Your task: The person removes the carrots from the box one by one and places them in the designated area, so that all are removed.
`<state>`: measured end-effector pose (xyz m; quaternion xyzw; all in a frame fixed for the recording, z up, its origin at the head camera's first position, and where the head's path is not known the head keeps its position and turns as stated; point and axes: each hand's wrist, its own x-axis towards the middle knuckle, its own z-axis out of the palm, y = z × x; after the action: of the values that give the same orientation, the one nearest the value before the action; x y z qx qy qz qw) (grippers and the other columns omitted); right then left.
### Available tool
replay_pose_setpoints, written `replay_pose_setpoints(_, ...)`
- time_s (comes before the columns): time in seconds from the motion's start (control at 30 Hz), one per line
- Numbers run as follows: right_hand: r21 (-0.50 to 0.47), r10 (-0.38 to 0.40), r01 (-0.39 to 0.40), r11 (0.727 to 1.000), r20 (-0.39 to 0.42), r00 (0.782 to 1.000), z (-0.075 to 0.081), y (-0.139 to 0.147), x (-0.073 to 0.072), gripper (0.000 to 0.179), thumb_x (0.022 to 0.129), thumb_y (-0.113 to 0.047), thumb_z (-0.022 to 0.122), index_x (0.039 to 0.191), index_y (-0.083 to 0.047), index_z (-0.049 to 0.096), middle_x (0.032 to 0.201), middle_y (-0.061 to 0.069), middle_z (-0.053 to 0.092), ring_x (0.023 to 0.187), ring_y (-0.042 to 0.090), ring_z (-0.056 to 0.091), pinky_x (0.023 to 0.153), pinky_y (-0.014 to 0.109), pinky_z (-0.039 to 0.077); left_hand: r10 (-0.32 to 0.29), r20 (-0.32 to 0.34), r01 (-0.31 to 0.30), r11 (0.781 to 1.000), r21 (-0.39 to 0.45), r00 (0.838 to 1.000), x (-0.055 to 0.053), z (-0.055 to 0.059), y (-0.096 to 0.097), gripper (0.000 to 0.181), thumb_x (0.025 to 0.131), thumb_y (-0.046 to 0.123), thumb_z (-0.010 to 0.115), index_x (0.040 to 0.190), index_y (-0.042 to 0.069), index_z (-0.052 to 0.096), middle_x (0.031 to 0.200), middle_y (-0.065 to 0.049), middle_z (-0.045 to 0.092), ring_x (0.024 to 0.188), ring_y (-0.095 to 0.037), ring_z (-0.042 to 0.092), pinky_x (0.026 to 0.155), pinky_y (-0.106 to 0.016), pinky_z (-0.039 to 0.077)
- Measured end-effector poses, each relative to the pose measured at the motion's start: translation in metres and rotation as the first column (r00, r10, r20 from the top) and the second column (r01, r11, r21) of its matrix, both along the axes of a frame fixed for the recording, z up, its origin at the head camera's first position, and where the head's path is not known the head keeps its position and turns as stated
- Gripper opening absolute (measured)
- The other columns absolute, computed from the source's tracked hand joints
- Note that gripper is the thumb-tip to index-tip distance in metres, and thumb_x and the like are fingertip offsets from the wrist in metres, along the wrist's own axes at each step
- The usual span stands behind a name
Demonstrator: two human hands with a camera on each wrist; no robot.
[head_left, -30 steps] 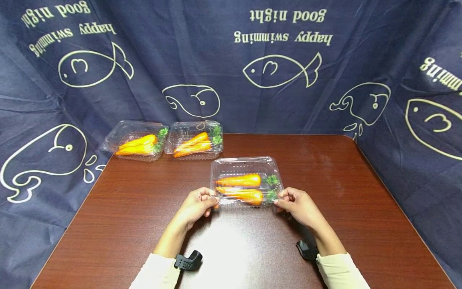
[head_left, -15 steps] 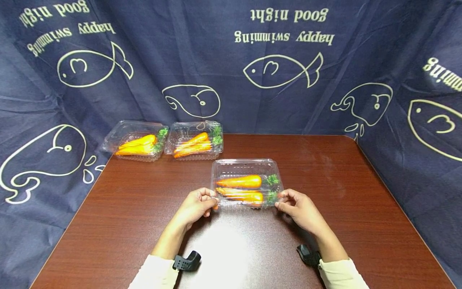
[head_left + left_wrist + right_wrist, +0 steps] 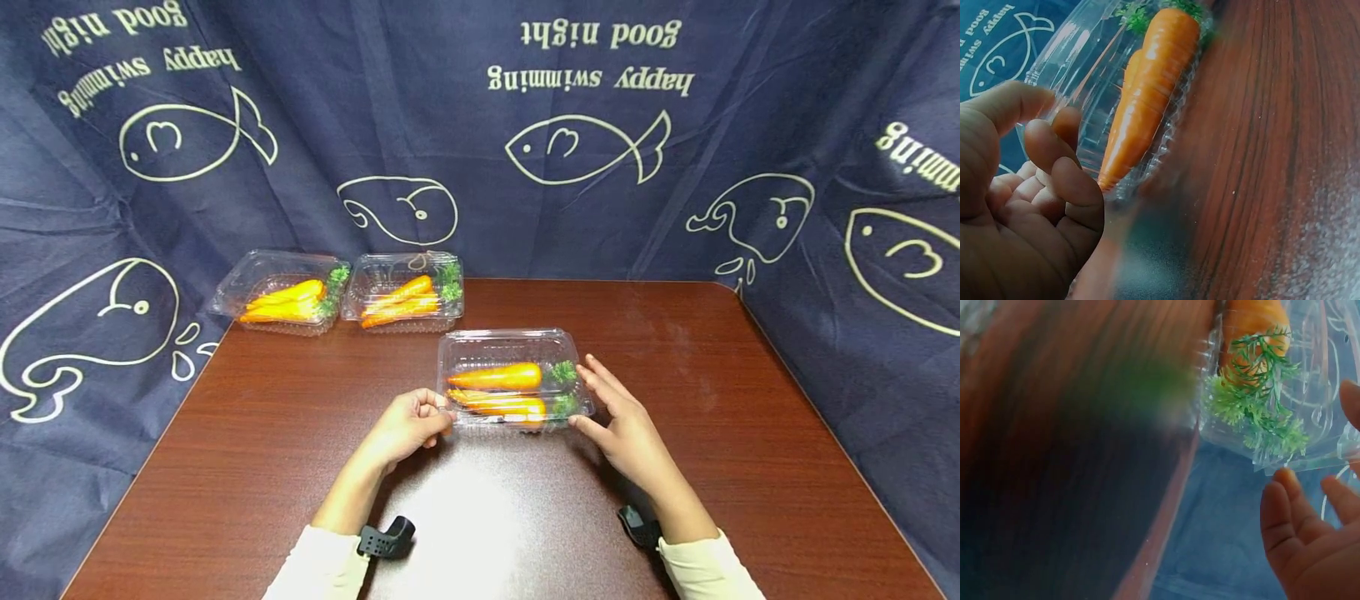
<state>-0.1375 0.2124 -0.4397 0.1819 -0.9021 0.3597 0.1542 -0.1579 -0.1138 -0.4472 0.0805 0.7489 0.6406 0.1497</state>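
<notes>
A clear plastic clamshell box (image 3: 498, 343) sits mid-table with orange carrots (image 3: 498, 377) and green tops (image 3: 564, 372) inside. Its lid lies over the carrots; whether the rim is snapped down, I cannot tell. At the box's front left corner, my left hand (image 3: 405, 429) pinches the rim between thumb and fingers. Beside the right end is my right hand (image 3: 626, 429), its fingers spread and fairly straight, fingertips at the box's edge. In the right wrist view the leafy tops (image 3: 1260, 406) show through the plastic near those fingers.
Two more clear boxes of carrots, a left one (image 3: 288, 265) and a right one (image 3: 367, 267), stand side by side at the table's back left. A dark blue printed curtain (image 3: 600, 225) hangs behind the brown table (image 3: 675, 358).
My right hand has let go of the front right corner, and its fingers have straightened and spread along the box's right end. The left hand keeps its pinch. The box has barely shifted.
</notes>
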Motion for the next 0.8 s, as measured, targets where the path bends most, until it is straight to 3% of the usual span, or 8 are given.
replay_pose_setpoints(0.13,0.07,0.034,-0.027,0.997,-0.101,0.994,-0.002,-0.001,0.0,0.07,0.073,-0.005,0.086,0.137,-0.004,0.058,0.143,0.012,0.054,0.125,0.034,0.054,0.098,0.044,0.044,0.02,-0.041,-0.022,0.999,-0.037,0.999,0.002,-0.001,0.003,0.031,0.082,0.003,0.074,0.102,-0.005,0.051,0.067,0.001,0.053,0.055,-0.008,0.047,0.05,-0.02,0.039)
replay_pose_setpoints(0.27,0.094,0.068,-0.051,0.994,-0.183,0.981,-0.002,-0.001,-0.003,0.069,0.068,-0.006,0.089,0.13,-0.002,0.062,0.137,0.014,0.058,0.12,0.034,0.056,0.101,0.045,0.039,0.077,-0.119,-0.089,0.991,-0.104,0.99,0.003,-0.001,0.008,0.036,0.077,0.003,0.079,0.097,0.0,0.05,0.068,0.0,0.053,0.055,-0.009,0.048,0.048,-0.02,0.037)
replay_pose_setpoints(0.43,0.099,0.127,-0.106,0.989,-0.245,0.961,-0.001,-0.001,-0.006,0.065,0.065,-0.006,0.09,0.123,0.002,0.064,0.135,0.019,0.057,0.125,0.036,0.051,0.112,0.029,0.028,0.145,-0.176,-0.171,0.975,-0.145,0.974,0.003,-0.003,0.011,0.035,0.079,0.006,0.08,0.097,0.003,0.05,0.068,0.001,0.052,0.054,-0.009,0.048,0.048,-0.02,0.037)
replay_pose_setpoints(0.6,0.117,0.176,-0.149,0.982,-0.27,0.947,0.0,0.0,-0.007,0.06,0.065,-0.006,0.09,0.119,0.003,0.065,0.132,0.018,0.06,0.122,0.034,0.055,0.111,0.014,0.022,0.155,-0.133,-0.165,0.984,-0.07,0.979,0.004,-0.006,0.011,0.03,0.083,-0.001,0.074,0.103,-0.001,0.052,0.066,-0.001,0.056,0.051,-0.013,0.053,0.046,-0.02,0.039)
replay_pose_setpoints(0.8,0.137,0.197,-0.165,0.977,-0.27,0.942,0.003,0.003,-0.008,0.058,0.063,-0.007,0.091,0.115,0.001,0.067,0.129,0.016,0.063,0.116,0.033,0.061,0.107,0.01,0.025,0.136,-0.073,-0.137,0.99,-0.022,0.988,0.008,-0.004,0.009,0.027,0.086,-0.003,0.07,0.107,-0.002,0.053,0.067,-0.002,0.058,0.052,-0.016,0.056,0.038,-0.023,0.039)
